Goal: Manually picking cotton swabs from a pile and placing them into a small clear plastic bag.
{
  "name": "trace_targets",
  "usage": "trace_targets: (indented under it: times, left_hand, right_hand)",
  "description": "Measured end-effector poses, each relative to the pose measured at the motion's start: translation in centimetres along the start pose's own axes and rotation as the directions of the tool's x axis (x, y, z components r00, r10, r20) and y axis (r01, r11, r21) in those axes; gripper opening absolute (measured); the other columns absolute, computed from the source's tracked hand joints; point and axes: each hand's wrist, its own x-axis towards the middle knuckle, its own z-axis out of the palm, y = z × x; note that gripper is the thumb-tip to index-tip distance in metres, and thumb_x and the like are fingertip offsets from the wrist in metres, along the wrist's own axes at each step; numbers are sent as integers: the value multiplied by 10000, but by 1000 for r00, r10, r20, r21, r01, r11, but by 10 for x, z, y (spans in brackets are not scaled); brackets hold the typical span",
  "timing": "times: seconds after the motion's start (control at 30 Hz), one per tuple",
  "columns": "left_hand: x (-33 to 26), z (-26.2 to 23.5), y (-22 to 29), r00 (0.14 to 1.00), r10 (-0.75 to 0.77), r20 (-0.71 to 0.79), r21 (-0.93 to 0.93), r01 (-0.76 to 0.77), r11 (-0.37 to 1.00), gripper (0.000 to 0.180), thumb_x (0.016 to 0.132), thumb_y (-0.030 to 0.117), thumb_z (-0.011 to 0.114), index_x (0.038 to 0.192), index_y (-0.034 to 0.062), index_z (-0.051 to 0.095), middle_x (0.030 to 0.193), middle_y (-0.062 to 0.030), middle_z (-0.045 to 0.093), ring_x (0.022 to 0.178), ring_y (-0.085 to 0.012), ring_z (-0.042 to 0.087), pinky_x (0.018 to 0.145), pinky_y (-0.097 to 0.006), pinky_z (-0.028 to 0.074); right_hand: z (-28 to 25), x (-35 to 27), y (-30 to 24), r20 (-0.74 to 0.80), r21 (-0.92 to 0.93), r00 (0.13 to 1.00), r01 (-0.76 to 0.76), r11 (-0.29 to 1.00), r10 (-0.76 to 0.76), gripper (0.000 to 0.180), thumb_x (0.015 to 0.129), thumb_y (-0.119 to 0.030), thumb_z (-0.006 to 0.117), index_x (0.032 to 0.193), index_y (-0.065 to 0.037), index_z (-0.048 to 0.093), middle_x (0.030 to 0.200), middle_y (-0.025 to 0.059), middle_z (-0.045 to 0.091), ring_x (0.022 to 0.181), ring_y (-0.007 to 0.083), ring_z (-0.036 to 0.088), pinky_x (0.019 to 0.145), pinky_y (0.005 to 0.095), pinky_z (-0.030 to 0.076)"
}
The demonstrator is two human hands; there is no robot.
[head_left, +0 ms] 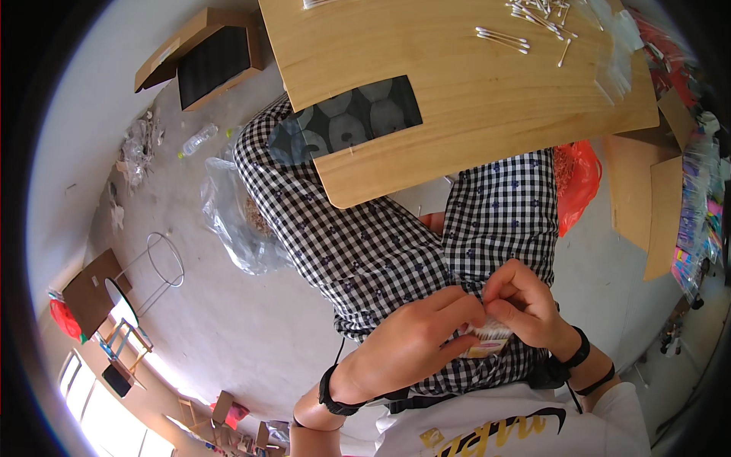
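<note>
Over my lap I hold a small clear pack of cotton swabs [489, 335] with white tips showing at its top and a coloured label below. My left hand [426, 327] grips the pack's left side, fingers bent round it. My right hand [525, 305] is closed at the pack's upper right, thumb and forefinger pinched together at its top edge. What the pinch holds is too small to make out. Loose cotton swabs [537, 15] lie scattered on the wooden table [472, 84] ahead, with a few more [502, 38] lying side by side.
A dark printed plastic sheet [358, 114] hangs over the table's left edge. Clear plastic bags [615, 61] lie at its right end. A red bag [577, 183] and an open cardboard box [640, 190] stand at the right; a clear bag [244, 221] and a bottle [199, 141] lie on the floor left.
</note>
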Motion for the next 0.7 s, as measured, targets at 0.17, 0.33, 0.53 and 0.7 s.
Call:
trace_targets:
  times: [0.17, 0.33, 0.53, 0.7]
  left_hand:
    - [-2, 4, -3, 999, -28, 28, -27, 29, 999, 238, 729, -6, 726, 920, 14, 585, 852, -77, 570, 770, -203, 610, 677, -287, 515]
    - [-1, 4, 1, 998, -46, 42, -7, 46, 999, 232, 729, 4, 728, 897, 18, 569, 832, -71, 556, 747, -198, 601, 661, -290, 510]
    - [0, 6, 2, 997, -62, 51, -5, 62, 998, 241, 719, 2, 734, 886, 23, 562, 820, -66, 545, 737, -187, 591, 650, -284, 500]
    - [-2, 10, -4, 1000, -5, 11, -64, 6, 998, 256, 724, -25, 724, 927, 24, 578, 843, -62, 561, 755, -179, 598, 664, -277, 507]
  right_hand:
    - [-1, -4, 6, 10, -12, 1000, -23, 1000, 23, 125, 936, -60, 530, 1033, -19, 463, 881, 30, 569, 790, 51, 567, 677, 190, 434]
    - [-1, -5, 8, 20, 6, 999, -25, 1000, 25, 124, 937, -61, 530, 1032, -19, 462, 877, 30, 574, 788, 48, 564, 677, 189, 433]
    - [-2, -7, 8, 37, -21, 999, -13, 1000, 14, 123, 937, -59, 528, 1033, -22, 461, 874, 31, 579, 788, 47, 564, 680, 189, 432]
    - [-3, -7, 8, 1, -15, 1000, -25, 1000, 25, 122, 937, -82, 538, 1020, -31, 463, 849, 21, 566, 717, 34, 530, 629, 180, 407]
